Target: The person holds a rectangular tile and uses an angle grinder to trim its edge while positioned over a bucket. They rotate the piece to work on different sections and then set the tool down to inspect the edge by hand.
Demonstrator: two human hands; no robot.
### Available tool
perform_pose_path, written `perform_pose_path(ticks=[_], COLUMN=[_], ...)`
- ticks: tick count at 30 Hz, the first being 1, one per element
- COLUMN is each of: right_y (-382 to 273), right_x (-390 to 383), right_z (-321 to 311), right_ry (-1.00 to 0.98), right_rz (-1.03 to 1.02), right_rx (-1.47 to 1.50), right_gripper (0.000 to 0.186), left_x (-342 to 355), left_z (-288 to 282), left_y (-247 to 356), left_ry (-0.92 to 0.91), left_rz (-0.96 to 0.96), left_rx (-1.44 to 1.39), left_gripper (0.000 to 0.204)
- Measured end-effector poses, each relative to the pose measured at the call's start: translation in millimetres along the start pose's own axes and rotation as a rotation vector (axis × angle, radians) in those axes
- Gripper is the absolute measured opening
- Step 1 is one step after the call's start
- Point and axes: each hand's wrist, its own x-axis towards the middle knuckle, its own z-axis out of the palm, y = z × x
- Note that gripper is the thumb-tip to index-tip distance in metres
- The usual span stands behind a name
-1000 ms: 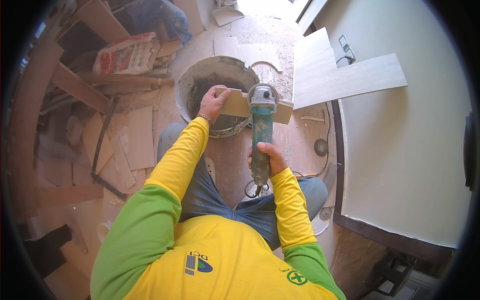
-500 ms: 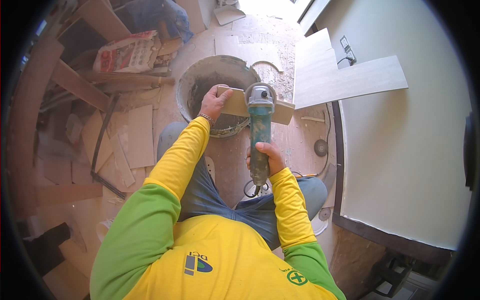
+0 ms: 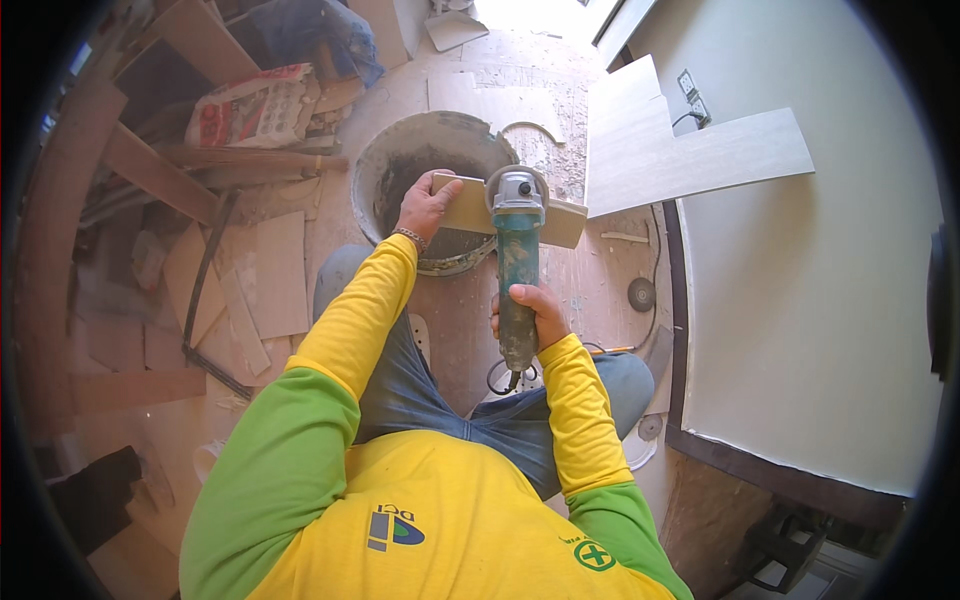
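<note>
My left hand (image 3: 425,208) is closed on the left end of a narrow beige tile strip (image 3: 466,209), thumb on top. The strip lies across the rim of a grey, mortar-stained bucket (image 3: 385,150). Wrapped round the dark lower body of a teal angle grinder (image 3: 518,255) is my right hand (image 3: 536,308). The grinder's metal head and disc rest over or against the middle of the strip; the exact contact is hidden beneath the head. The strip's right end sticks out past the grinder.
A pale L-shaped tile (image 3: 680,150) leans by the wall at right, near a wall socket (image 3: 692,97). Spare discs (image 3: 641,293) and a cord lie right of my knee. Cut tile pieces (image 3: 282,275), a torn bag (image 3: 252,105) and boards (image 3: 160,170) crowd the left.
Almost everything holds its place. The whole view has shifted very slightly; both hands, the strip and the grinder keep the same arrangement.
</note>
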Motion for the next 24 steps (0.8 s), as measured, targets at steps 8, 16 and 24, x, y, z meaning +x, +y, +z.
perform_pose_path(ticks=[8,16,24], right_y=[0.3,1.6,-3.2], right_x=[0.2,-0.7,-4.5], right_z=[-1.4,-5.3,3.6], right_ry=[0.004,0.002,-0.002], right_rz=[0.006,0.017,-0.043], right_rx=[-0.001,0.01,-0.055], right_gripper=[0.047,0.046,0.045], left_x=[-0.6,-3.1,0.6], left_z=[0.2,2.9,-2.5], left_y=[0.6,5.5,-0.7], left_ry=[-0.005,-0.009,-0.008], left_rz=[-0.007,-0.016,-0.007], left_rx=[0.008,-0.003,-0.027], left_gripper=[0.042,0.044,0.044])
